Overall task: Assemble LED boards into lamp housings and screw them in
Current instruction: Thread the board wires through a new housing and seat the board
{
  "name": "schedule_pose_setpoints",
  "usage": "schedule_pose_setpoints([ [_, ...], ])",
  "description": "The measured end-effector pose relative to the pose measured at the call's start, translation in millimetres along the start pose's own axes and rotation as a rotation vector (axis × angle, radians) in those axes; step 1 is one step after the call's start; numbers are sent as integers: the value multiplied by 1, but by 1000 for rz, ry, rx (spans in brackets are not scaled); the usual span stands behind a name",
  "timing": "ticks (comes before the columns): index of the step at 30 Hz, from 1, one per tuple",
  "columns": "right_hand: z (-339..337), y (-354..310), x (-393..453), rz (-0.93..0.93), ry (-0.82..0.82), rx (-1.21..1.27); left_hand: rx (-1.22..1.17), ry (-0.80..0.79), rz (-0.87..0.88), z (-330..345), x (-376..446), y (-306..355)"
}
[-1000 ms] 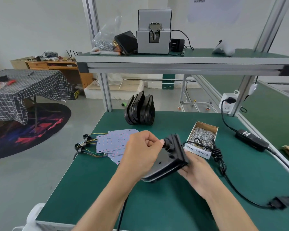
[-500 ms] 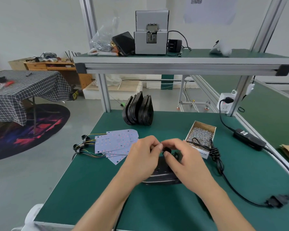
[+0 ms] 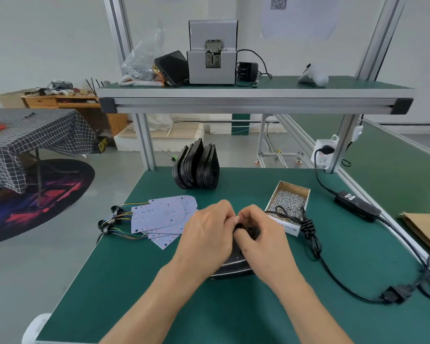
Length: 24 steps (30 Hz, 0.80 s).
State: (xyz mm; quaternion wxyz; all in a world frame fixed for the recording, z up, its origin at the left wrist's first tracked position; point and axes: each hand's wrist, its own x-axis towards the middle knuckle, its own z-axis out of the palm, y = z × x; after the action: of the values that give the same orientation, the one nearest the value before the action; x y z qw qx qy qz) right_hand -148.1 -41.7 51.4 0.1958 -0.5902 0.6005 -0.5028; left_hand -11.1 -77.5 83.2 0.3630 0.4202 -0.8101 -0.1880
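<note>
A black lamp housing (image 3: 233, 268) lies flat on the green mat in front of me, mostly hidden under both hands. My left hand (image 3: 206, 234) covers its left side with fingers curled onto a small black part at its far end. My right hand (image 3: 261, 237) meets it there, fingertips pinching the same black part (image 3: 243, 229). A fan of white LED boards (image 3: 164, 217) with coloured wire leads lies to the left. Several more black housings (image 3: 196, 167) stand on edge at the back. An open cardboard box of screws (image 3: 289, 201) sits to the right.
A black power cable (image 3: 310, 234) with adapter (image 3: 358, 204) runs along the right side to a wall socket (image 3: 324, 155). An overhead shelf (image 3: 253, 95) carries a grey screw feeder (image 3: 212, 53). Brown cardboard (image 3: 425, 229) lies at the far right edge.
The housing went from tilted up in both hands to lying flat on the mat. My right hand moved from under it to its far end, beside my left fingers.
</note>
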Motion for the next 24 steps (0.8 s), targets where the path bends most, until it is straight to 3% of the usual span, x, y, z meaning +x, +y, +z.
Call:
schedule_pose_setpoints([
  [7,4,1,-2,59,-10,115,4,-40,-2,-2,2,-1],
  [24,13,6,-11,55,50,-191,42,-14,-44,-1,3,-1],
])
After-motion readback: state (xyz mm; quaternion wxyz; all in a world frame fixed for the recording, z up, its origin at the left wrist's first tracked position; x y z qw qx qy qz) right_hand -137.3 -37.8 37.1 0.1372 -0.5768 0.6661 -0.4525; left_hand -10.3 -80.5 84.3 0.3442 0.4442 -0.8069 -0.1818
